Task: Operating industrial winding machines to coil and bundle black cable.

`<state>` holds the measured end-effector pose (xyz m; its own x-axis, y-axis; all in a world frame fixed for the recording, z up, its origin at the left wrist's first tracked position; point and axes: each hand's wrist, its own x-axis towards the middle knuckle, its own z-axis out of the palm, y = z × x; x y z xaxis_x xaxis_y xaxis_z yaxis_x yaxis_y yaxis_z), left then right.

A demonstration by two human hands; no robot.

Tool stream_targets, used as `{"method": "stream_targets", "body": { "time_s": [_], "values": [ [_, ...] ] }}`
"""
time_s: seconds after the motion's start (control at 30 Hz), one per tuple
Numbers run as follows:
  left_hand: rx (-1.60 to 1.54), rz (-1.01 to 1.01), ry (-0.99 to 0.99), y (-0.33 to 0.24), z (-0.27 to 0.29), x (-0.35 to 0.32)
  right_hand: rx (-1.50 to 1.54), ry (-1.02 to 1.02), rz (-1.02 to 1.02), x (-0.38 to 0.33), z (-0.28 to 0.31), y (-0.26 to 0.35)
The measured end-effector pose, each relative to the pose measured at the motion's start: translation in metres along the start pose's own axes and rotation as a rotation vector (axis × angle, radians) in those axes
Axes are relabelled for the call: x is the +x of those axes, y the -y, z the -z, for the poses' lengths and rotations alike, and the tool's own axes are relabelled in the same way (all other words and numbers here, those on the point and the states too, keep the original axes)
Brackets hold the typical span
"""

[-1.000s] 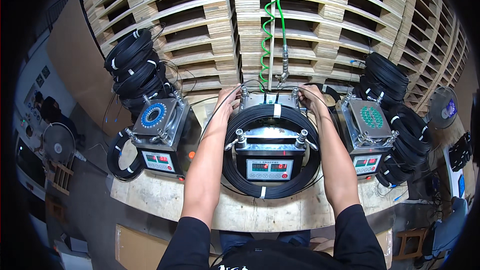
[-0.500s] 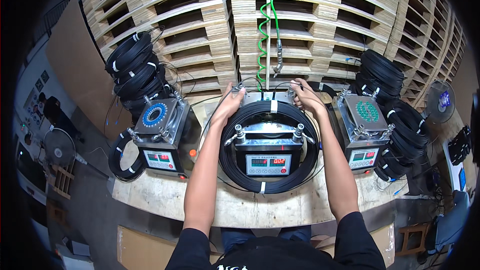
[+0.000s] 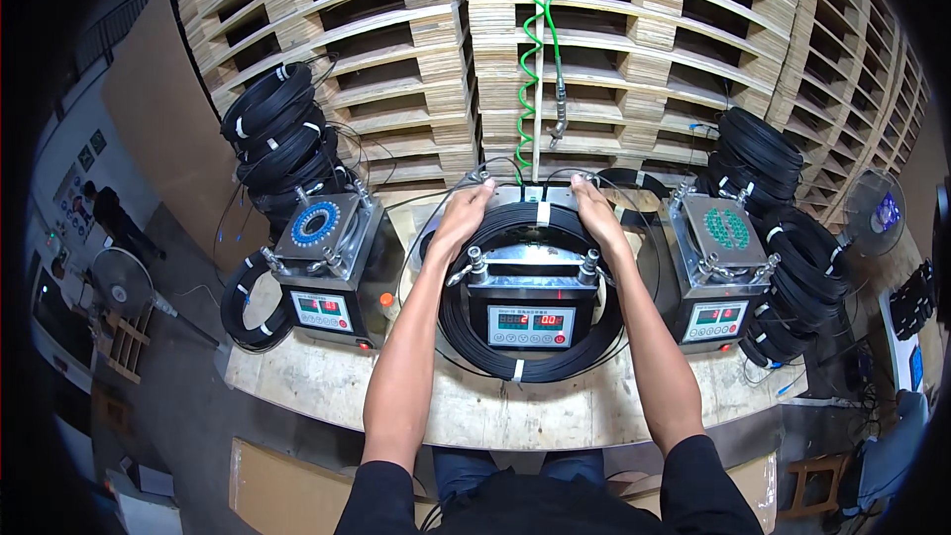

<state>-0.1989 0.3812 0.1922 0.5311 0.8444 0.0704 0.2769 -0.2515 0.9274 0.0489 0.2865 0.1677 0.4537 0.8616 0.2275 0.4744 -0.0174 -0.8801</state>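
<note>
A fiber polishing machine (image 3: 532,295) with a lit red display stands in the middle, ringed by a large coil of black cable (image 3: 523,371) with white ties. Metal clamp posts with lever arms rise at its near corners. My left hand (image 3: 466,213) is closed about the far left corner clamp, thumb on top. My right hand (image 3: 596,210) is closed at the far right corner clamp; its fingertips are partly hidden. Thin black cables arch between the hands over the machine's back.
Similar machines stand at left (image 3: 319,277) with a ring of blue connectors and at right (image 3: 723,277) with green ones. Black cable coils (image 3: 282,139) are stacked beside both. A green spiral air hose (image 3: 525,69) hangs before wooden pallets (image 3: 396,40). Fans flank the bench.
My right hand has turned inward, its fingers now lower and closer round the far right corner. My left hand has shifted slightly, staying at its corner. The whole view has shifted a little.
</note>
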Motion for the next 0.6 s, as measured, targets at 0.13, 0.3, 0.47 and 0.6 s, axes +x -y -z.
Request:
{"method": "stream_targets", "body": {
  "time_s": [0.13,0.3,0.47,0.6],
  "values": [
    [-0.033,-0.023,0.028,-0.006,0.004,-0.009,-0.051,0.047,-0.107,-0.012,0.000,0.017],
    [-0.023,0.106,0.076,-0.028,-0.003,-0.015,-0.086,0.031,-0.123,-0.018,0.011,0.026],
    [0.056,0.062,-0.063,-0.008,-0.001,-0.005,0.060,0.044,-0.109,-0.008,0.005,0.011],
    [-0.024,-0.009,0.003,-0.002,0.001,-0.004,0.093,0.070,-0.137,-0.014,0.011,0.028]
  ]
}}
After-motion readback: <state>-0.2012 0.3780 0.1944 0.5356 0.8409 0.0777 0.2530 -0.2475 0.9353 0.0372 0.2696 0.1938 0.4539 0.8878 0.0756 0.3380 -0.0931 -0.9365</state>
